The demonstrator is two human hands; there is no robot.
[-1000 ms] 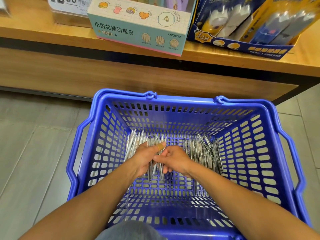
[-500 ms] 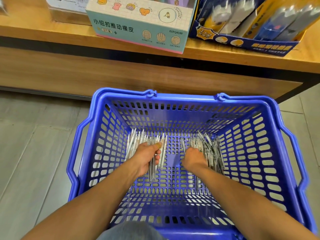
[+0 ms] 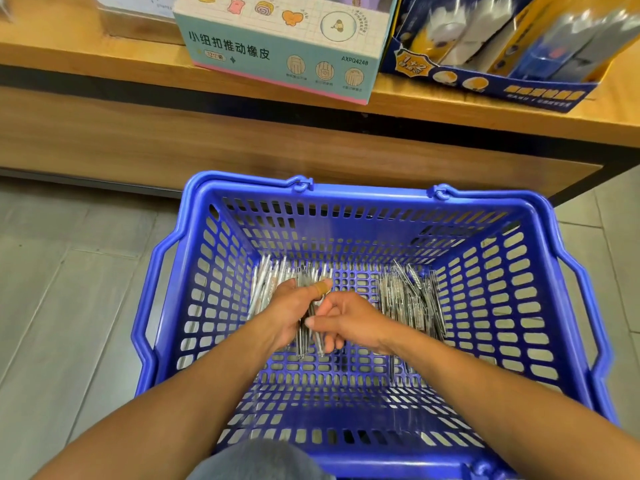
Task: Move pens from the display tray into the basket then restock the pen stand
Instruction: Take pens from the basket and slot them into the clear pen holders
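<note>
A blue plastic basket [image 3: 485,209] stands on the floor below me. Several clear-and-silver pens lie on its bottom in two heaps, one at the left [image 3: 265,285] and one at the right [image 3: 412,299]. My left hand [image 3: 289,313], with a plaster on its thumb, grips a bundle of pens [image 3: 308,337] whose ends stick out below the palm. My right hand [image 3: 349,322] is against that bundle from the right, fingers curled on the pens. No display tray or pen stand is in view.
A wooden shelf [image 3: 104,64] runs across the top with a teal eraser box [image 3: 277,53] and a dark blue product display box [image 3: 502,74]. Grey floor tiles [image 3: 62,306] lie to the left and right of the basket. The basket's handles hang folded down at its sides.
My right hand went out to the right heap of pens half a second ago and has come back to the bundle held by my left hand. The left hand stayed in place.
</note>
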